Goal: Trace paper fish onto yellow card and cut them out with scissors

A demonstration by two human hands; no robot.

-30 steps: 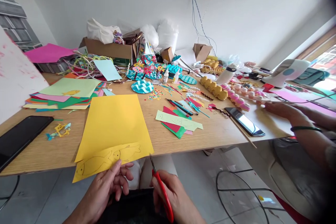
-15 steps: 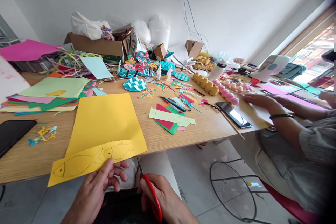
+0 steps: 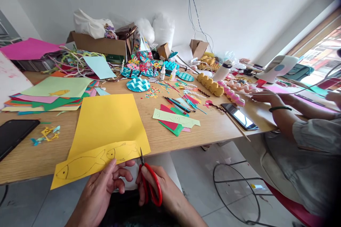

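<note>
My left hand [image 3: 105, 181] pinches the lower edge of a yellow paper strip [image 3: 87, 165] with two fish drawn on it in dark line, thumb on top and fingers beneath. Red-handled scissors [image 3: 150, 184] are in my right hand [image 3: 165, 188], their dark blades pointing up beside the strip's right end. Whether the blades touch the paper I cannot tell. Behind the strip, a larger yellow sheet [image 3: 109, 120] lies on the table. To its right, a pale green strip [image 3: 176, 117] with drawn fish rests on red and green paper scraps.
Stacked coloured paper [image 3: 50, 92] and a black phone [image 3: 16, 134] lie at left. Pens [image 3: 177, 104], glue bottles [image 3: 162, 72] and paper confetti are mid-table. At right, another person's hand [image 3: 266, 99] rests near a second phone [image 3: 239, 116]. A wire-framed stool [image 3: 236, 181] stands below.
The scissors have risen to the strip's right end and turned, so both red handle loops now show. My left hand keeps its hold on the strip. The view has shifted slightly.
</note>
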